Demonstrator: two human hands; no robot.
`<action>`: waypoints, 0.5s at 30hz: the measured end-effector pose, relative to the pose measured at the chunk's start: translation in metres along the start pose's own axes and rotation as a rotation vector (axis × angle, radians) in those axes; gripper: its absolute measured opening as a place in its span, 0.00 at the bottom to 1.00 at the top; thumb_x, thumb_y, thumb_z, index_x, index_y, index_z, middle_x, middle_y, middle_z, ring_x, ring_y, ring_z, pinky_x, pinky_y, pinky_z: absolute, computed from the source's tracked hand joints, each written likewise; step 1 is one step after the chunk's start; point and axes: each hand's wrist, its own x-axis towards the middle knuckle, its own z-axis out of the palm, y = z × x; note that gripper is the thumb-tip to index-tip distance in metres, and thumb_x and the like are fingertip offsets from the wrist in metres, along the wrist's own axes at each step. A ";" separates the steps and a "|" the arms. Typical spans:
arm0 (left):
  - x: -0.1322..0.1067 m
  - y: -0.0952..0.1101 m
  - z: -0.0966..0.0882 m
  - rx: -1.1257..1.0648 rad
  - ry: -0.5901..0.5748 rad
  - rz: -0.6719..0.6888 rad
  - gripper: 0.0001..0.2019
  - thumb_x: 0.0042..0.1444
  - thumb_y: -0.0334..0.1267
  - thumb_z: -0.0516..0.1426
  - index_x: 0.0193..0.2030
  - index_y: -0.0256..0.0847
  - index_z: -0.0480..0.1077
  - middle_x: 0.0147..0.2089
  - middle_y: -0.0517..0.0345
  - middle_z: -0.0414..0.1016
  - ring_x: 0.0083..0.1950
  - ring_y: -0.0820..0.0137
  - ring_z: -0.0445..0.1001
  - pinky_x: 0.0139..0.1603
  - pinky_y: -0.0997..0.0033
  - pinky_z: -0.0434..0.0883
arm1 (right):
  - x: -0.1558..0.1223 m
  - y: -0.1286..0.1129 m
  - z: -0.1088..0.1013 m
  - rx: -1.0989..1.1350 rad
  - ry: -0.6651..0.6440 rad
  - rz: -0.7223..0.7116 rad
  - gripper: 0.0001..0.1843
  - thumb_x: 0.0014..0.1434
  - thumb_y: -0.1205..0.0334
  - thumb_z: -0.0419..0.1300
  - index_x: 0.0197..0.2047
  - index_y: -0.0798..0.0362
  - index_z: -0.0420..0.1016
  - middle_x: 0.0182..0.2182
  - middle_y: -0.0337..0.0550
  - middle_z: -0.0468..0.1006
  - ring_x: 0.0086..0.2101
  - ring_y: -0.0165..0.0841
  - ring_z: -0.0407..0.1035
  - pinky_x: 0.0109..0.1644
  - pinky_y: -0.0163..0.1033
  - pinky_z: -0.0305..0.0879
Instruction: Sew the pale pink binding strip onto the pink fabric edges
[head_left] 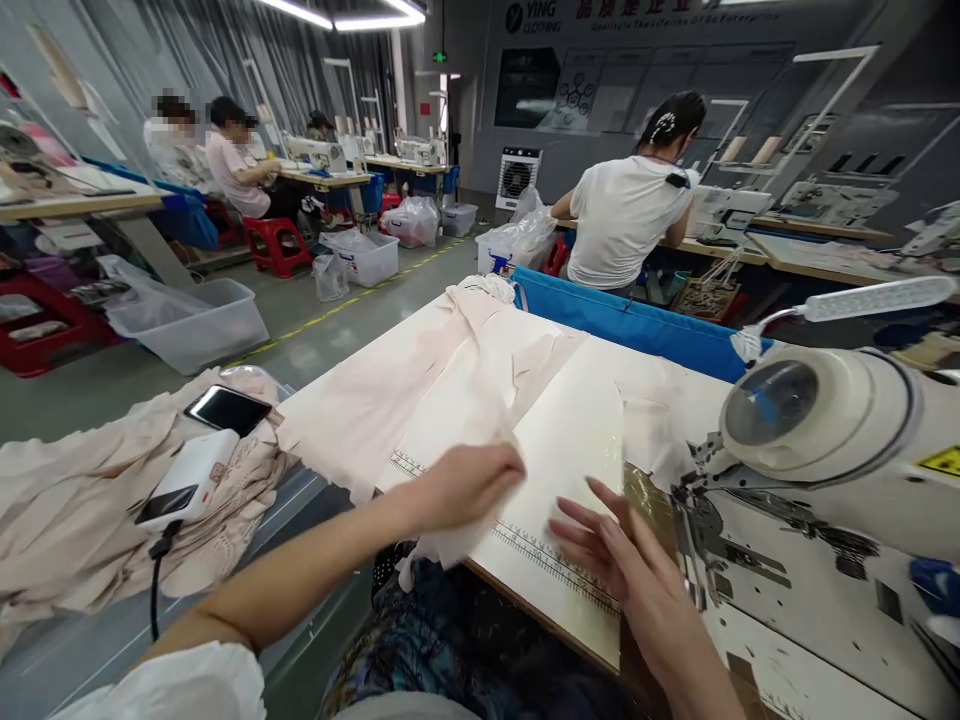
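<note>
Crinkled white sleeve (pixel 195 688), left hand (pixel 465 490) curled around sheer pink fabric (pixel 397 380), empty right hand (pixel 634 555) loosely splayed

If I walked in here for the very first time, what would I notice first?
Probably the big, pale sewing machine on the right, with a long white lamp above it. Next, in the middle, the left hand curled at pale pink cloth and the open right hand. Behind the tabletop, a bright blue fabric stands out.
</note>
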 end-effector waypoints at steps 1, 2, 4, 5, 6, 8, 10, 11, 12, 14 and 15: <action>0.006 0.018 0.015 0.018 -0.105 0.072 0.09 0.67 0.35 0.47 0.44 0.42 0.68 0.41 0.56 0.79 0.40 0.67 0.77 0.40 0.71 0.71 | 0.010 -0.006 0.010 0.013 -0.050 0.021 0.41 0.49 0.37 0.70 0.61 0.47 0.69 0.49 0.51 0.82 0.44 0.46 0.78 0.47 0.48 0.77; 0.011 0.034 0.031 0.055 -0.207 0.153 0.08 0.66 0.35 0.49 0.44 0.42 0.69 0.40 0.56 0.79 0.38 0.67 0.77 0.37 0.71 0.71 | 0.018 -0.010 0.017 0.012 -0.085 0.024 0.40 0.49 0.39 0.71 0.60 0.47 0.70 0.48 0.50 0.82 0.43 0.44 0.78 0.46 0.46 0.76; 0.014 0.063 0.062 0.137 -0.369 0.363 0.04 0.63 0.34 0.54 0.39 0.41 0.70 0.38 0.55 0.79 0.34 0.66 0.77 0.32 0.69 0.70 | 0.029 -0.016 0.025 0.016 -0.172 0.053 0.35 0.50 0.42 0.70 0.57 0.49 0.72 0.45 0.49 0.82 0.38 0.41 0.79 0.42 0.46 0.75; 0.013 0.074 0.076 0.132 -0.431 0.490 0.04 0.62 0.34 0.55 0.37 0.40 0.70 0.39 0.55 0.79 0.35 0.66 0.77 0.32 0.69 0.70 | 0.030 -0.017 0.026 0.013 -0.202 0.051 0.32 0.51 0.43 0.70 0.54 0.51 0.73 0.41 0.48 0.82 0.34 0.39 0.78 0.40 0.44 0.74; 0.010 0.082 0.085 0.096 -0.472 0.587 0.05 0.63 0.35 0.55 0.36 0.40 0.70 0.40 0.55 0.80 0.35 0.67 0.77 0.31 0.69 0.71 | 0.029 -0.017 0.025 0.004 -0.223 0.038 0.30 0.51 0.44 0.70 0.52 0.52 0.75 0.37 0.45 0.82 0.30 0.35 0.77 0.36 0.41 0.73; 0.002 0.089 0.092 -0.031 -0.532 0.732 0.06 0.65 0.37 0.54 0.37 0.41 0.70 0.41 0.56 0.80 0.39 0.68 0.78 0.35 0.71 0.73 | 0.017 -0.015 0.016 -0.036 -0.204 -0.026 0.25 0.52 0.46 0.70 0.46 0.54 0.77 0.29 0.39 0.78 0.23 0.29 0.70 0.31 0.36 0.68; -0.004 0.084 0.080 -0.202 -0.570 0.802 0.05 0.66 0.37 0.55 0.40 0.42 0.70 0.43 0.56 0.80 0.44 0.70 0.78 0.43 0.76 0.73 | -0.007 -0.013 -0.001 -0.072 -0.124 -0.093 0.22 0.54 0.46 0.69 0.45 0.55 0.78 0.25 0.35 0.74 0.21 0.27 0.66 0.29 0.35 0.64; -0.005 0.077 0.068 -0.280 -0.561 0.791 0.04 0.66 0.36 0.55 0.41 0.41 0.70 0.43 0.56 0.80 0.44 0.71 0.78 0.46 0.77 0.73 | -0.022 -0.011 -0.012 -0.081 -0.067 -0.110 0.21 0.57 0.47 0.67 0.45 0.54 0.77 0.25 0.36 0.74 0.22 0.28 0.66 0.30 0.36 0.65; -0.003 0.068 0.055 -0.327 -0.500 0.719 0.05 0.67 0.37 0.54 0.42 0.41 0.71 0.42 0.56 0.80 0.43 0.71 0.77 0.46 0.77 0.73 | -0.038 -0.009 -0.023 -0.071 -0.019 -0.109 0.20 0.57 0.48 0.67 0.46 0.54 0.77 0.24 0.36 0.73 0.22 0.29 0.67 0.31 0.36 0.65; 0.008 0.043 0.031 -0.292 -0.294 0.514 0.10 0.68 0.36 0.49 0.45 0.40 0.71 0.41 0.53 0.79 0.41 0.70 0.76 0.43 0.74 0.73 | -0.071 -0.006 -0.043 -0.033 0.112 -0.052 0.19 0.59 0.47 0.66 0.46 0.53 0.78 0.23 0.37 0.73 0.23 0.32 0.68 0.30 0.37 0.66; 0.017 0.030 0.024 -0.228 -0.159 0.419 0.11 0.69 0.36 0.48 0.45 0.39 0.72 0.41 0.53 0.78 0.40 0.70 0.76 0.43 0.71 0.74 | -0.086 -0.004 -0.051 -0.024 0.166 -0.014 0.19 0.59 0.46 0.65 0.46 0.52 0.78 0.22 0.38 0.73 0.23 0.32 0.68 0.29 0.37 0.67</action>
